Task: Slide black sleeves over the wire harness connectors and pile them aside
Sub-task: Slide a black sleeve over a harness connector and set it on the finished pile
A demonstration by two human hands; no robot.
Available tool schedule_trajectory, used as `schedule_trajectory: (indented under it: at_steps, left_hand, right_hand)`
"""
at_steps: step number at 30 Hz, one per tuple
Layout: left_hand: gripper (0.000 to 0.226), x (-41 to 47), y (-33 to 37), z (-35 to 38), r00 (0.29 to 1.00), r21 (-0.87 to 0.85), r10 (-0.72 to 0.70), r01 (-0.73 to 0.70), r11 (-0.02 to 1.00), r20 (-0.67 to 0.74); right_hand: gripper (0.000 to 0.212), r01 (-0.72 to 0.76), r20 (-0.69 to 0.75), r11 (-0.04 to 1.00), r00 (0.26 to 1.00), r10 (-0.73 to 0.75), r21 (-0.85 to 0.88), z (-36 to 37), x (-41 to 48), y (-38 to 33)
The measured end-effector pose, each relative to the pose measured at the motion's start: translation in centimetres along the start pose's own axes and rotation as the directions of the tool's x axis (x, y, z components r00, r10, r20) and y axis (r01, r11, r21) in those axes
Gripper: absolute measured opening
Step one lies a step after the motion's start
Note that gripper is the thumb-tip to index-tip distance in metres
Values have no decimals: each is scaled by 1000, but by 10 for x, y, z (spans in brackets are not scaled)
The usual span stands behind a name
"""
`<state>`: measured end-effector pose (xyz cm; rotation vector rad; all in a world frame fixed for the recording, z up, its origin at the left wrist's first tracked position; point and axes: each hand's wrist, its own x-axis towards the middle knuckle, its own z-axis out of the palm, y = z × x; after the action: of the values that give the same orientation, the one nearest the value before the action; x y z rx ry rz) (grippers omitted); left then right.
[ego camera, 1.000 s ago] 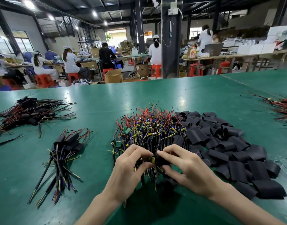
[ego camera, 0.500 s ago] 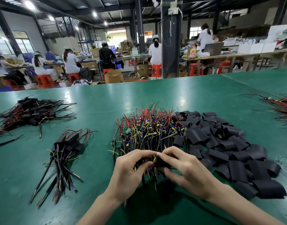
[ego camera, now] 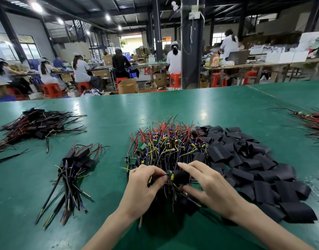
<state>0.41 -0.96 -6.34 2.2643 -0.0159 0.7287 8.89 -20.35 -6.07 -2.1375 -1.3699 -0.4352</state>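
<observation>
**Sleeve at the mouth of one connector: insertion in hand**

Step in hand: sleeving of a single harness. A short black flattened tube sleeve is pinched between thumb and forefinger of the right hand, just above the near edge of the heap of red, black, yellow and blue wire harnesses. A small green circuit-board connector with a yellow part is held at the sleeve's left opening by the curled fingertips of the left hand. The connector is seen outside the sleeve, touching its mouth; how far it is entered cannot be told.

The stock of loose black sleeves lies just right of the heap, touching it. A small fan of sleeved harnesses lies to the left on the green table top, apart from the heap.

Judgement: insertion is begun, not completed. The next move calls for the sleeve mouth to be held open and the board to be fed in square, with no wire folded back. The piece is then to be laid on the left fan. Many harnesses are unsleeved, so much of the task is judged to remain.
</observation>
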Motion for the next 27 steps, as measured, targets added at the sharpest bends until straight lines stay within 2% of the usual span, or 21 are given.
schedule_trajectory:
  at_steps: [6,10,16,27]
  left_hand:
    - [14,0,3,0,998,-58,-61,62,996,25]
    - [15,-1,4,1,997,-69,-70,71,995,25]
    - [21,-1,5,3,1000,-44,-19,20,999,23]
    - [1,-3,5,7,998,25,56,-56,998,-7]
  right_hand:
    - [46,-1,32,996,999,4,-86,1,2,-4]
    - [48,-9,34,996,999,12,-86,2,2,-4]
    - [48,-34,30,995,999,37,-91,2,2,-8]
    - [47,-32,21,996,999,34,-78,4,1,-11]
